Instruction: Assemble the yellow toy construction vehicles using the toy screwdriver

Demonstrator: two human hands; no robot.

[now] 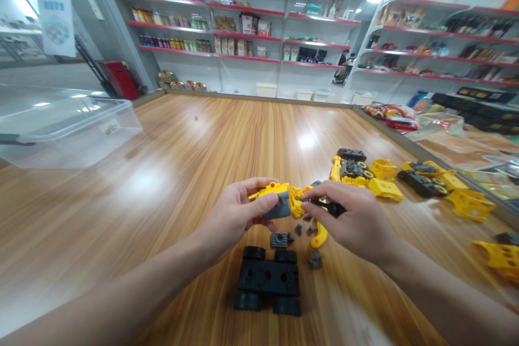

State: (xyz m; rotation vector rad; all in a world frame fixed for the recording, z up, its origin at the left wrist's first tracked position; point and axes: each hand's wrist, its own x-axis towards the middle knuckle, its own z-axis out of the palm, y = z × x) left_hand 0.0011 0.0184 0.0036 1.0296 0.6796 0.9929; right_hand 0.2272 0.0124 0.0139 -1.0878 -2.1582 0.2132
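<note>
A yellow toy vehicle part with a grey plate [279, 206] is pinched between the thumb and fingers of my left hand [231, 211]. My right hand [359, 219] grips a small black-handled screwdriver [335, 208], its tip end pointing left at a yellow toy piece [297, 203] beside the held part. Whether the tip touches that piece is hard to see. Below my hands, a black four-wheeled toy chassis [267, 277] rests on the table. Between them lie a grey ridged block [279, 240], a curved yellow arm piece [320, 235] and several small grey bits [314, 263].
On the wooden table [194, 162], several yellow and black toy vehicle parts [385, 189] lie to the right. A transparent plastic bin [93, 140] stands at the left. Packaged goods [395, 116] sit beyond the right edge, and stocked shelves [245, 35] line the back.
</note>
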